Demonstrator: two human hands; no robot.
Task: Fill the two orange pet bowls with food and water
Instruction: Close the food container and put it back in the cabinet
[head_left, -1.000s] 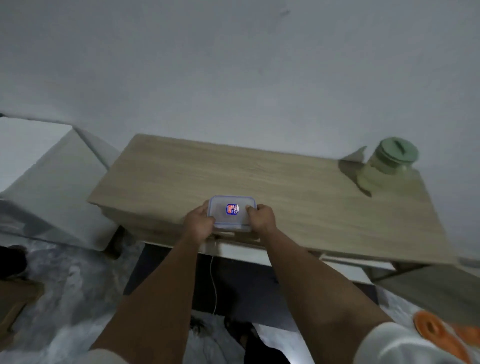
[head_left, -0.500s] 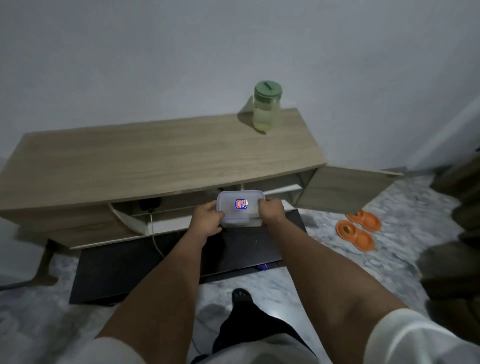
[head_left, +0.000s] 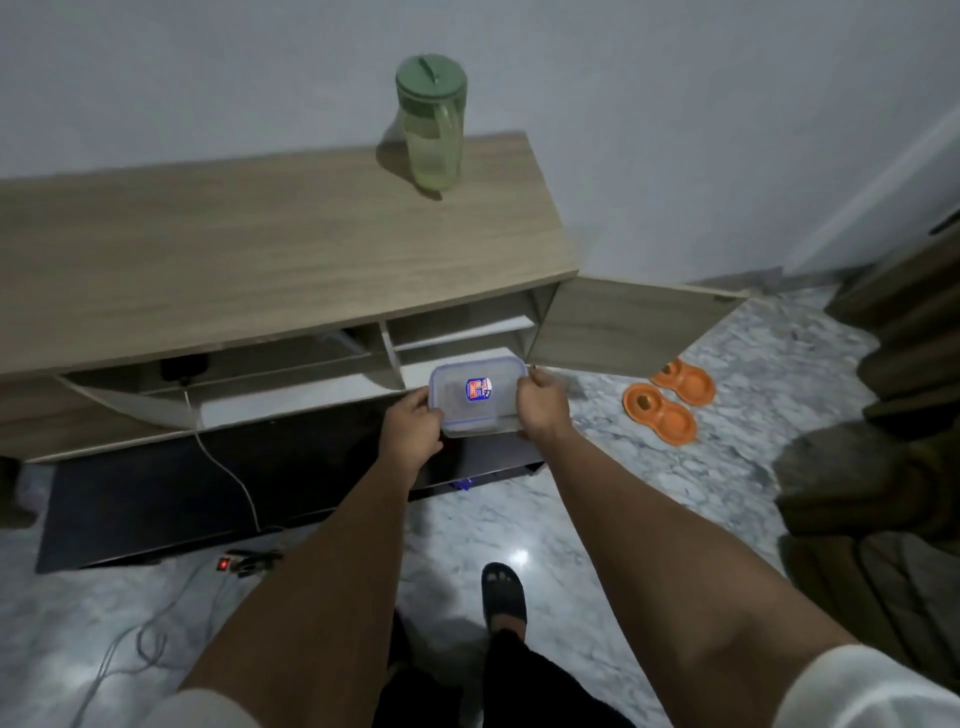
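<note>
While both hands pinch the lidded plastic container (head_left: 477, 397) at its short ends, left hand (head_left: 413, 429) and right hand (head_left: 540, 402), the orange pet bowls (head_left: 669, 396) lie on the floor right of the grip, nearer the right hand; green pitcher (head_left: 432, 122) stands on the surface, upper centre.

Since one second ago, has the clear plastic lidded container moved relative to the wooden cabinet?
Yes. The clear plastic lidded container was over the wooden cabinet top; now it is held off its front edge, before the open right-hand shelves.
</note>
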